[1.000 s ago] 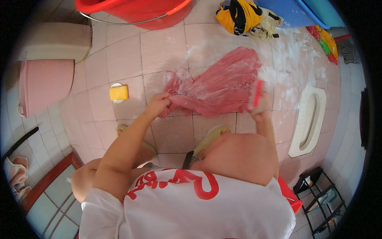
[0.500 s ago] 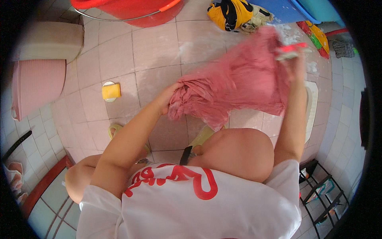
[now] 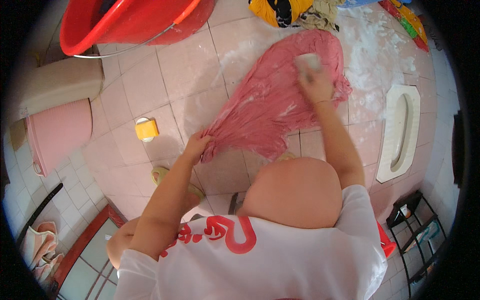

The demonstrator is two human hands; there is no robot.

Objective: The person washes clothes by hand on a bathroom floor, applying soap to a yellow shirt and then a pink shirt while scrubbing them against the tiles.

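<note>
A wet pink cloth (image 3: 265,105), perhaps a garment, lies spread on the tiled floor, creased and streaked with a little white foam. At its near left end my left hand (image 3: 197,146) grips a bunched edge, the fingers closed round it. My right hand (image 3: 317,87) rests over the far right part and holds a scrub brush (image 3: 308,62), blurred by motion and pale on the side that shows. To the left of the cloth, a yellow soap bar (image 3: 146,129) sits on a small white dish.
A red bucket (image 3: 135,22) with a wire handle stands at the far left. Yellow-black and beige cloths (image 3: 295,12) lie at the far edge. Foam (image 3: 380,55) covers tiles on the right, near a white squat toilet (image 3: 400,132). A pink bin (image 3: 62,132) stands left, a black rack (image 3: 417,235) right.
The pink cloth, lifted and blurred before, now lies flatter on the floor. My right hand has brought the brush leftward onto it. My left hand has shifted slightly left, and the view has tilted.
</note>
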